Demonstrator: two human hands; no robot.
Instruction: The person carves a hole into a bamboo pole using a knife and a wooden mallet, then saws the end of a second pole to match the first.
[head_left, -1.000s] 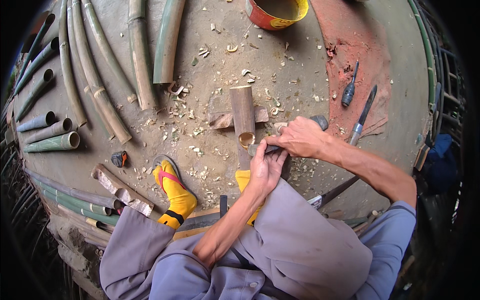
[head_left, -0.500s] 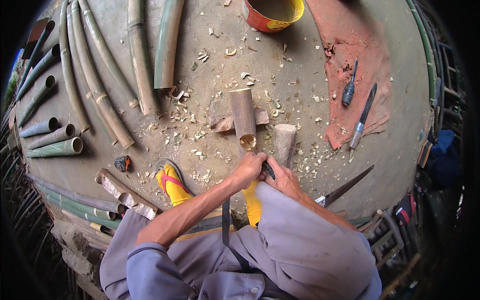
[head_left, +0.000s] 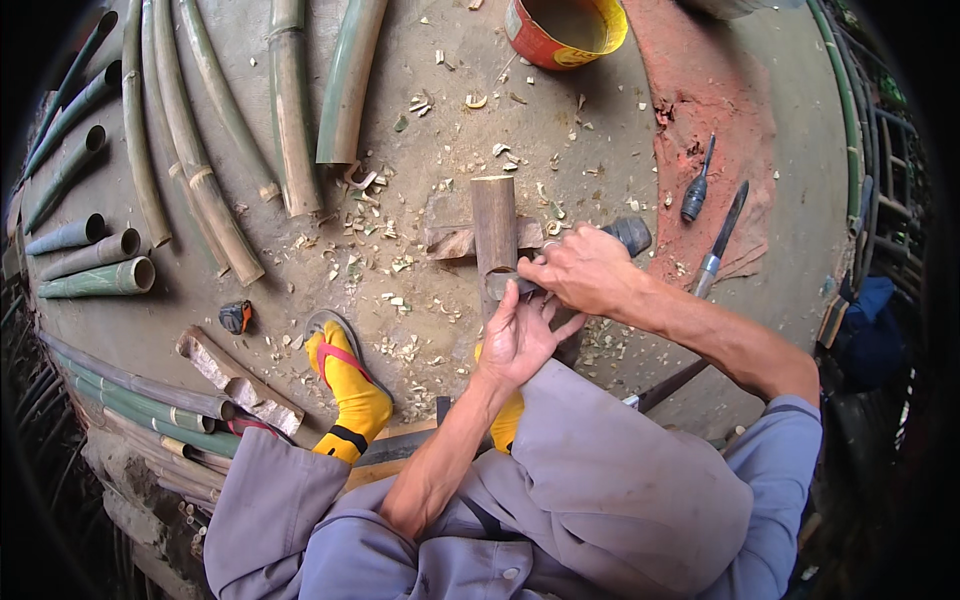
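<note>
A brown bamboo tube (head_left: pixel 495 222) rests across a wooden block (head_left: pixel 450 241), its cut end toward me. My right hand (head_left: pixel 588 268) is closed round a black-handled cutting tool (head_left: pixel 630 235). The handle juts out past the hand toward the far right, and a grey blade part lies at the tube's near end. Its exact kind I cannot make out. Palm up beneath that end is my left hand (head_left: pixel 522 335), thumb raised beside the blade and fingers apart. Both hands partly hide the tube's opening.
Long bamboo poles (head_left: pixel 290 120) and shorter tubes (head_left: pixel 95 280) lie at left. A tape measure (head_left: pixel 236 317) is near my sandalled foot (head_left: pixel 350 385). A red-yellow bucket (head_left: pixel 565 35) stands far off. Two tools, including a knife (head_left: pixel 725 235), are by a red cloth (head_left: pixel 700 110); wood shavings are scattered around.
My hands have parted from their joint grip below the tube. The right has swung to the tube's right side, turning the handle away from me; the left has turned palm up.
</note>
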